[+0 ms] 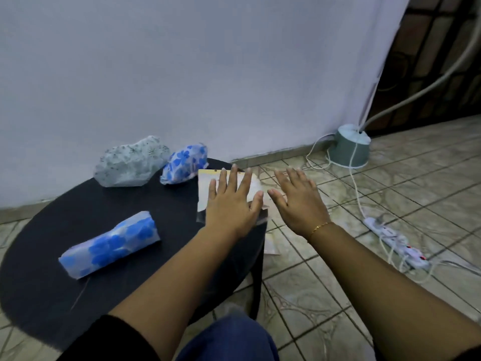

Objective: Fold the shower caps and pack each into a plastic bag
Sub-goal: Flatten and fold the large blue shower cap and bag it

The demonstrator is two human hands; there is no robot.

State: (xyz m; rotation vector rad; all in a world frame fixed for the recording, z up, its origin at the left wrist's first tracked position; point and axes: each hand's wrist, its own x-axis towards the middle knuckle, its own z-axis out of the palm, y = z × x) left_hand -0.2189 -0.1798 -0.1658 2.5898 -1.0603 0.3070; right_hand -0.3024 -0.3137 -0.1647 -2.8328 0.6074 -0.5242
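Observation:
On the round black table (52, 256) lies a blue-flowered shower cap folded into a roll (109, 244) at the front left. At the back sit a crumpled grey speckled cap (130, 162) and a bunched blue-flowered cap (186, 162). A flat stack of clear plastic bags with a yellow top strip (205, 186) lies at the table's right edge. My left hand (231, 201) rests flat on that stack with its fingers spread. My right hand (299, 199) hovers open just past the table's edge, above the floor, holding nothing.
A white wall stands behind the table. The tiled floor (338, 295) stretches to the right, with a white power strip and cords (395, 241) and a grey-green lamp base (350, 145). More paper or bags (272, 243) lie on the floor by the table. My knee (229, 337) shows at the bottom.

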